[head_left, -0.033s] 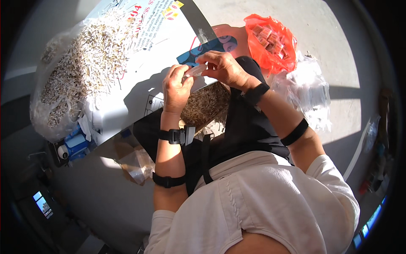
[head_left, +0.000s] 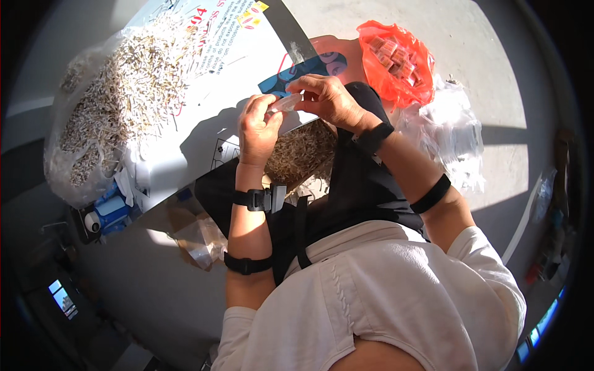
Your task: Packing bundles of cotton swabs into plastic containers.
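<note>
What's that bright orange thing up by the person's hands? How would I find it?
Start at the big white printed sheet strewn with pale shredded bits, then look right, past the right hand. The orange plastic bag lies on the grey floor, open, with small pinkish packets inside. The crumpled bags beside it are clear; only this one is orange.

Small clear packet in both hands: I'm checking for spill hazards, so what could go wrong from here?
The small clear packet is pinched only at the fingertips of the left hand and right hand; it could slip into the loose pile of sticks in the lap. An elbow might knock the orange bag.
</note>
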Demonstrator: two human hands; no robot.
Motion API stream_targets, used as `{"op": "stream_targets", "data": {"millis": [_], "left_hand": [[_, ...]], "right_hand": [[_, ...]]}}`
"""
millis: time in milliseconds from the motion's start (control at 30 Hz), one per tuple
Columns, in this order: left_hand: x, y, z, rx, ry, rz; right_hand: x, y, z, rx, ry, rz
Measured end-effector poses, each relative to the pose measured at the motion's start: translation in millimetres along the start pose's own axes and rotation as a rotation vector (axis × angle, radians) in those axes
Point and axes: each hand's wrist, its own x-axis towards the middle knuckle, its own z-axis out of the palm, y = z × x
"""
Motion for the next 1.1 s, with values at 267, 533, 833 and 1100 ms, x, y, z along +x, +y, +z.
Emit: {"op": "stream_targets", "data": {"millis": [267, 533, 833, 1100], "left_hand": [[-1, -9, 8, -0.447, 0.124, -0.25], [10, -13, 5, -0.443, 0.008, -0.402], [15, -9, 5, -0.686, 0.019, -0.522], [11, -7, 1, -0.69, 0.015, -0.541]], "right_hand": [[-1, 7, 7, 0.375, 0.068, 0.223], [7, 4, 10, 0.297, 0.054, 0.264], [5, 1, 9, 0.212, 0.073, 0.281], [5, 6, 10, 0.392, 0.091, 0.324]]}}
